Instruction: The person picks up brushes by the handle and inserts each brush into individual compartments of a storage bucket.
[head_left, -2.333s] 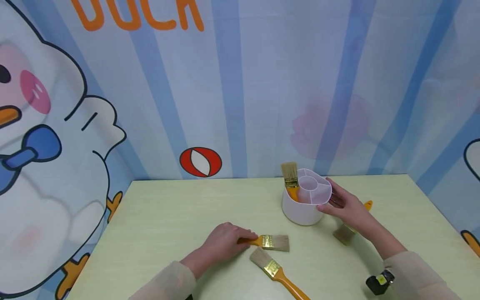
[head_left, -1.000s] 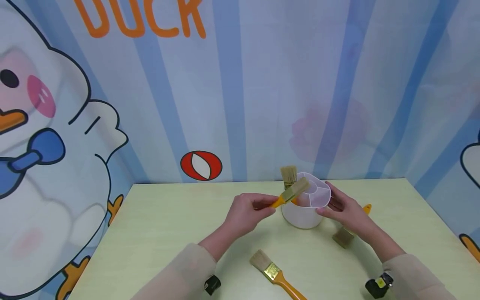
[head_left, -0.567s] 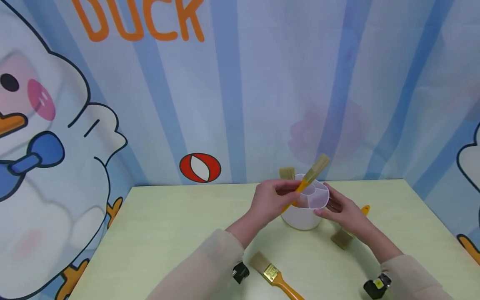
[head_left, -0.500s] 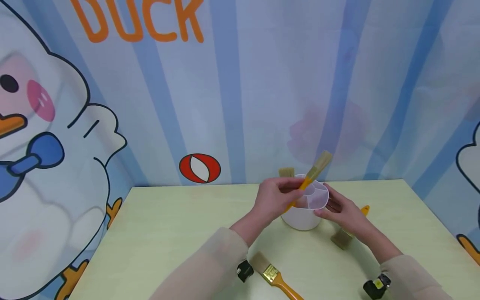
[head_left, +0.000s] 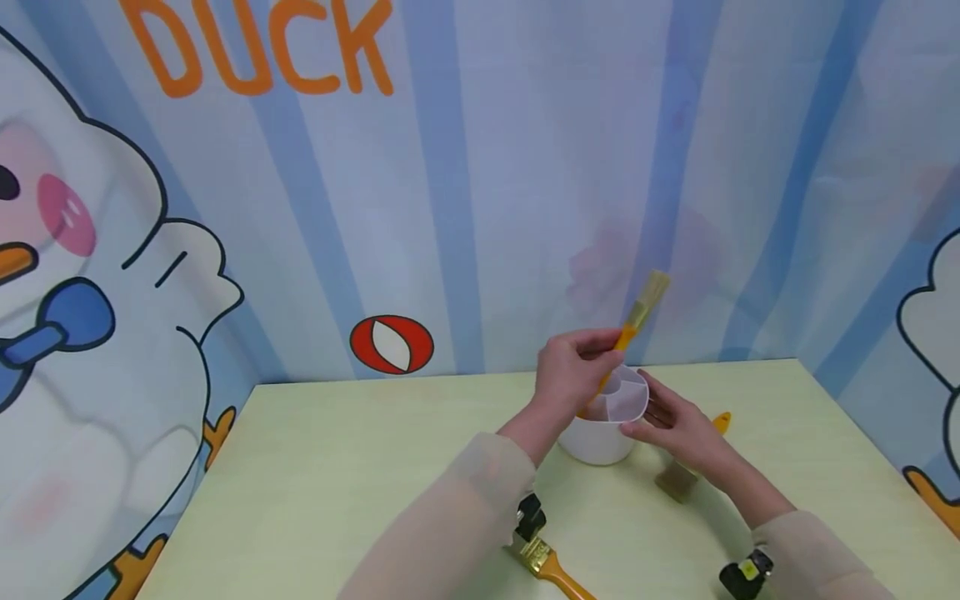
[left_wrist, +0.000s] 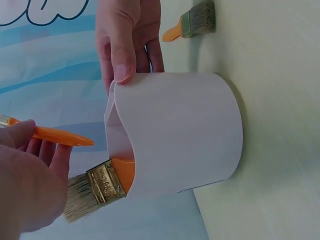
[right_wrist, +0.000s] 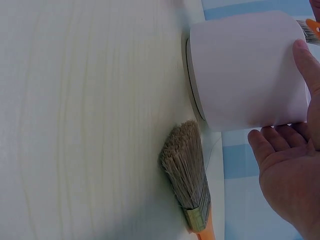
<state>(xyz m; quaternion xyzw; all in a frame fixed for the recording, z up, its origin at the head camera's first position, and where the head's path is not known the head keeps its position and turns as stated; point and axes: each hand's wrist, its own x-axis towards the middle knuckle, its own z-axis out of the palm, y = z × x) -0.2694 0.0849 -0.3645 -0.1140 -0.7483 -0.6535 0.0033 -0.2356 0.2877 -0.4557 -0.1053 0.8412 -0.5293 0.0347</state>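
My left hand (head_left: 567, 379) pinches a flat paintbrush (head_left: 647, 300) by its orange handle, bristles up, over a white divided desk organizer (head_left: 596, 443). In the left wrist view the tip of that handle (left_wrist: 62, 136) points at the organizer's opening, just outside the rim. My right hand (head_left: 678, 423) holds the organizer at its right side, thumb near the rim in front and fingers around the side. Another paintbrush (left_wrist: 95, 189) stands in the organizer, bristles out; my left hand hides it in the head view.
On the table (head_left: 360, 483), a paintbrush (head_left: 678, 481) lies to the right, partly under my right forearm. One more paintbrush (head_left: 551, 568) lies in front, its bristles behind my left wrist camera (head_left: 530, 517). A printed duck curtain (head_left: 517, 183) hangs behind the table's back edge.
My left hand has picked the paintbrush off the table, carried it up and right to the organizer, and turned it bristles up. The right hand still holds the organizer.
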